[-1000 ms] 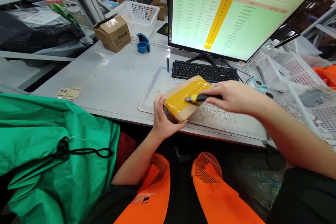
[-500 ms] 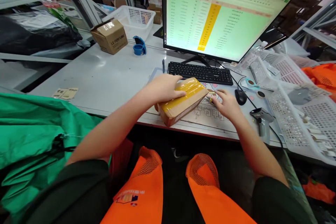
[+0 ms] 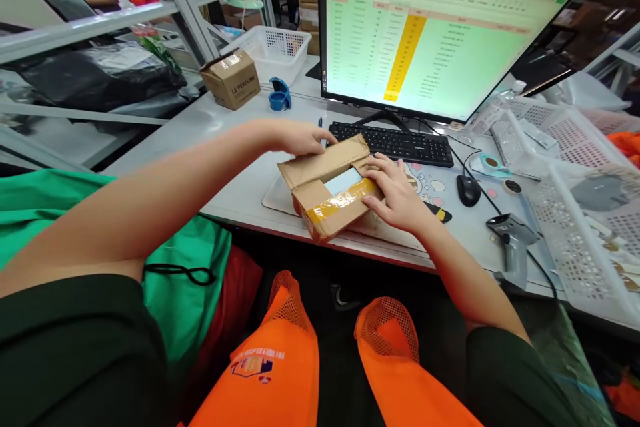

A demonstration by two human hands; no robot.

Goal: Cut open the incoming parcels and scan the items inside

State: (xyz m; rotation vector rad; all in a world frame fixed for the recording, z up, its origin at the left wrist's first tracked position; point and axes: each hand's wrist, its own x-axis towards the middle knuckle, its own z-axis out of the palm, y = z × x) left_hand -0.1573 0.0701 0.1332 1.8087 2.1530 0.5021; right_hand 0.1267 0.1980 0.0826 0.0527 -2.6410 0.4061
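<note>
A cardboard box [image 3: 325, 210] with shiny yellow tape sits at the desk's front edge, tilted in my view. One of its flaps [image 3: 320, 163] stands raised, and through the gap something pale and flat [image 3: 344, 181] shows inside. My left hand [image 3: 303, 138] is at the far side of that flap, its fingers bent over the flap's back edge. Across the box's right end lies my right hand [image 3: 395, 193], gripping it with thumb in front and fingers on top. Just right of this hand rests a black and yellow cutter knife [image 3: 439, 212], partly hidden by the wrist.
Behind the box are a keyboard [image 3: 395, 143] and a monitor [image 3: 440, 33]. A mouse [image 3: 469, 191], a barcode scanner [image 3: 513, 240] and white baskets [image 3: 580, 233] stand to the right. At the back left are a perfume carton [image 3: 233, 80] and a blue tape dispenser [image 3: 279, 95].
The box's top was closed under its tape; now a flap is up. My right hand has moved left onto the box, the knife now lying beside it. My left hand went to the flap.
</note>
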